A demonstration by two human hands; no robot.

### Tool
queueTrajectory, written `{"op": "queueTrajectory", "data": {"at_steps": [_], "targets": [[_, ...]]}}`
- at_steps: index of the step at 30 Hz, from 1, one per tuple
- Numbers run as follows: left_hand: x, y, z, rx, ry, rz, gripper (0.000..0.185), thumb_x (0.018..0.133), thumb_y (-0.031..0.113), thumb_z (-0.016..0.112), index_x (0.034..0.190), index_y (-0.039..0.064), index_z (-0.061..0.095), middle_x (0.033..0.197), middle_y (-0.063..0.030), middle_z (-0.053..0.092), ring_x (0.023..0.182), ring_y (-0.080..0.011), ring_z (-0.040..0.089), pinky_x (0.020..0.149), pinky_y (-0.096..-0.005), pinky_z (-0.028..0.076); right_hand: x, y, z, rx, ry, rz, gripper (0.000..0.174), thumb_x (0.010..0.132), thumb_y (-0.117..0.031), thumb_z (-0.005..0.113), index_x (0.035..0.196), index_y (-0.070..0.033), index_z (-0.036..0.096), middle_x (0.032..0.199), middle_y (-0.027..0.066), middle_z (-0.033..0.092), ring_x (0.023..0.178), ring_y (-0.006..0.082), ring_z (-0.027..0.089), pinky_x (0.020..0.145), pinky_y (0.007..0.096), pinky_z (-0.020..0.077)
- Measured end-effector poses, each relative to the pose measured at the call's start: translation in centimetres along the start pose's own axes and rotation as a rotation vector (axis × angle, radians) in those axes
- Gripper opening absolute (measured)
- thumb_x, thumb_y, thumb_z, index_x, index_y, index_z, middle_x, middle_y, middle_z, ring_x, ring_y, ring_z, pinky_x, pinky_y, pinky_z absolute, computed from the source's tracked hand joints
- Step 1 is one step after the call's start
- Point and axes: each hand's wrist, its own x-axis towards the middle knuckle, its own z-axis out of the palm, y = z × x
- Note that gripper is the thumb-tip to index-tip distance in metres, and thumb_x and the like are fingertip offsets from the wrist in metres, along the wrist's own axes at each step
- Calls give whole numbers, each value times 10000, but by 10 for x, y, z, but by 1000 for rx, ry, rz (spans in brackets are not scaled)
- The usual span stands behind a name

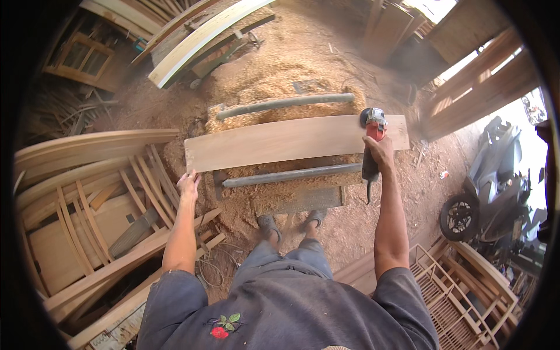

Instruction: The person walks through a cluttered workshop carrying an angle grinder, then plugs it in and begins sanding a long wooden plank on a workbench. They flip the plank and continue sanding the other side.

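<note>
A long, pale wooden board [271,142] lies crosswise before me over a machine bed with two grey metal rollers or bars. My left hand [189,181] grips the board's near left corner, fingers at its edge. In my right hand [381,151] is a red and grey angle grinder [376,129], held by its dark body. The grinder's round head sits over the right part of the board; whether the disc touches the wood is hard to tell. Its cord [368,192] hangs down below my right hand.
Sawdust and shavings [262,65] cover the floor. Slatted wooden frames [100,210] crowd the left, with a long plank [205,39] on a stand beyond. A motorbike [490,188] stands at right above a rack-like wooden frame [455,297]. One bar [288,175] runs close along the board's near side.
</note>
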Motion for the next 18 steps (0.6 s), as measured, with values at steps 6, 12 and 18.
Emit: {"op": "queueTrajectory", "data": {"at_steps": [6, 12, 18], "targets": [[-8, -2, 3, -20, -23, 20, 231, 1023, 71, 700, 1240, -8, 692, 1121, -78, 727, 1000, -219, 698, 987, -422, 593, -50, -54, 115, -95, -122, -21, 474, 771, -369, 828, 843, 85, 715, 760, 202, 734, 717, 311, 749, 677, 439, 578], [-16, 4, -5, 51, -108, -18, 413, 997, 114, 752, 1371, -20, 637, 1157, -88, 728, 1000, -212, 708, 943, -391, 606, -109, -110, 231, -189, -226, -75, 554, 743, -400, 817, 855, 131, 702, 825, 322, 728, 838, 439, 769, 765, 504, 604], [-54, -26, -48, -37, -78, -72, 752, 1001, 169, 759, 1603, -44, 362, 1323, -175, 653, 1094, -276, 689, 957, -416, 598, -169, -153, 324, -241, -408, -101, 412, 811, -292, 792, 1006, 50, 670, 862, 197, 746, 753, 278, 750, 695, 406, 625]]}}
